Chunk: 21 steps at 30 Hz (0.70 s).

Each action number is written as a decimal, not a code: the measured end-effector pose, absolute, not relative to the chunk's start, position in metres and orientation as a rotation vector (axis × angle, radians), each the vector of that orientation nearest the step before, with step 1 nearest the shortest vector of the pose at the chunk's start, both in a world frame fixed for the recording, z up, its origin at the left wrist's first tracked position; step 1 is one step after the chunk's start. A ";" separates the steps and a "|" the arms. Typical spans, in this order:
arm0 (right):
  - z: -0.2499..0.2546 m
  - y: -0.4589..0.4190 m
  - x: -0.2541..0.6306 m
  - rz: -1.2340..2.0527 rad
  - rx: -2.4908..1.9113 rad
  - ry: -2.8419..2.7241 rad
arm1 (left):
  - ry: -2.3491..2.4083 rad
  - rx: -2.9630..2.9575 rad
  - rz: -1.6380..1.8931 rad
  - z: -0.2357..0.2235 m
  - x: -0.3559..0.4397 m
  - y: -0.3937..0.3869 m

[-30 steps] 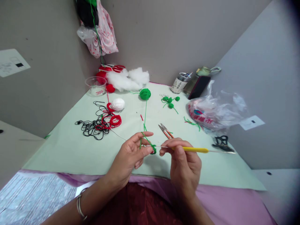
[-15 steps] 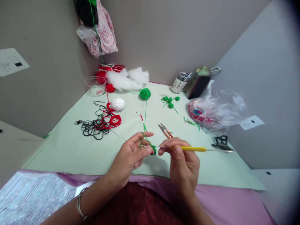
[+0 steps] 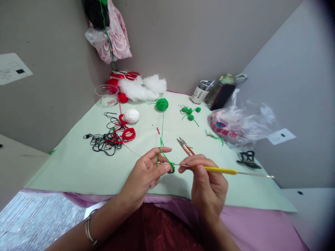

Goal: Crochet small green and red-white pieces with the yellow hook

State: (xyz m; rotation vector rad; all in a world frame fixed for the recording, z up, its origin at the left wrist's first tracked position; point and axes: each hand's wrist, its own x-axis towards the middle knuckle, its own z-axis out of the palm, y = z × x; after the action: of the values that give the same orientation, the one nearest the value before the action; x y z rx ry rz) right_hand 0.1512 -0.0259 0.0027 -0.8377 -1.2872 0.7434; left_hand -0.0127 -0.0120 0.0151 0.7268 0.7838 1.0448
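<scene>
Between thumb and fingers, my left hand [image 3: 142,174] pinches a small green crochet piece [image 3: 171,168] with a bit of red showing at its edge. Green yarn [image 3: 162,127] runs over the left index finger and back to a green yarn ball [image 3: 162,104]. My right hand [image 3: 209,184] is closed around a crochet hook [image 3: 221,170] with a yellow handle and metal at both ends. The hook's left tip is at the green piece; its other end points right. Orange-handled thread snips [image 3: 185,146] lie just beyond my right hand.
To the left lie tangled black cord [image 3: 104,141], red yarn [image 3: 128,134] and a white yarn ball [image 3: 131,116]. White stuffing [image 3: 142,88] and a clear tub [image 3: 106,96] stand at the back. Several small green balls [image 3: 190,112], a pen tin [image 3: 200,92] and a plastic bag [image 3: 240,122] are on the right.
My right hand has shifted slightly right with the crochet hook, whose right end now reaches farther right and lower. My left hand stays nearly still on the green piece.
</scene>
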 end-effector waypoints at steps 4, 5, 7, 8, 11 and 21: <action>0.000 -0.025 0.152 0.754 -0.854 -1.285 | 0.789 0.721 1.051 0.016 -0.012 -0.012; 0.000 -0.025 0.152 0.756 -0.852 -1.285 | 0.790 0.721 1.052 0.016 -0.012 -0.012; 0.000 -0.025 0.152 0.754 -0.851 -1.286 | 0.792 0.723 1.052 0.016 -0.012 -0.012; 0.000 -0.025 0.152 0.751 -0.853 -1.289 | 0.794 0.724 1.052 0.016 -0.012 -0.011; 0.001 -0.024 0.152 0.731 -0.874 -1.314 | 0.802 0.728 1.053 0.016 -0.012 -0.011; 0.005 -0.025 0.153 0.683 -0.891 -1.417 | 0.854 0.771 1.054 0.016 -0.014 -0.011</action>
State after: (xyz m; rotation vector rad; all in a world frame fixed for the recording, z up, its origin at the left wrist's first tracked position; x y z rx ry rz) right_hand 0.1534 -0.0248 0.0051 -0.8905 -1.4171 0.6826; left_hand -0.0142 -0.0109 0.0157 0.7711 0.8539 1.0537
